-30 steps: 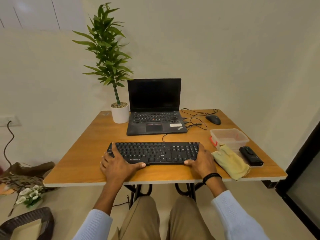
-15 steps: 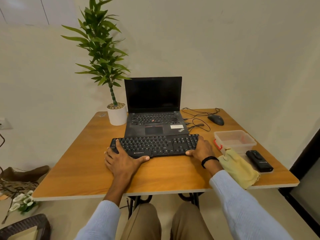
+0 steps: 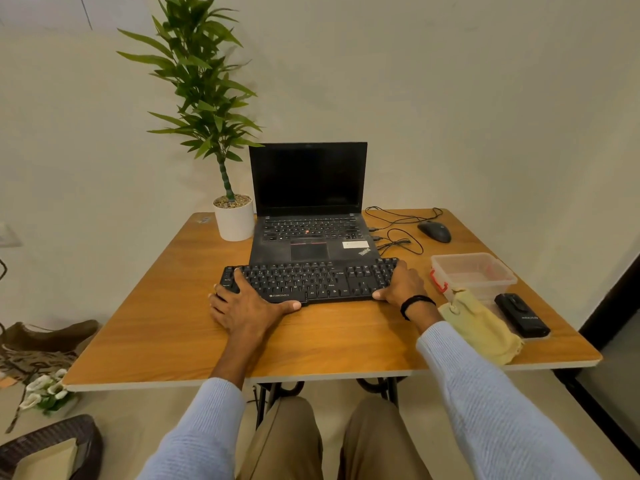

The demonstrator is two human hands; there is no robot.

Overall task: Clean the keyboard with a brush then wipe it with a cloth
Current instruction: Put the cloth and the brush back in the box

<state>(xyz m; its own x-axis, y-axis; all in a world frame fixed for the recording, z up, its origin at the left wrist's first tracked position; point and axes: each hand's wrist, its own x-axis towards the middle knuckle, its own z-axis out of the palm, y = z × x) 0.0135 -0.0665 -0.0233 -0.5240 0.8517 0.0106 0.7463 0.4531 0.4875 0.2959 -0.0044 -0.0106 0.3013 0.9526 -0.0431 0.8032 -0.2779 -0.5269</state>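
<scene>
We grip the keyboard (image 3: pixel 311 280) ends, left hand (image 3: pixel 247 306) and right hand (image 3: pixel 401 284) curled round them: positioning step; next we must fetch the brush.

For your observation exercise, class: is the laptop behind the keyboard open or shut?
Open. The laptop has its lid raised, so its dark screen, keys and touchpad show, just behind the keyboard.

1 keyboard (image 3: pixel 311 280), 1 cloth (image 3: pixel 481 327), 1 laptop (image 3: pixel 308 233)

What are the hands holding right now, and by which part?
The keyboard: the left hand grips its left end, the right hand its right end, thumbs along the front edge.
</scene>
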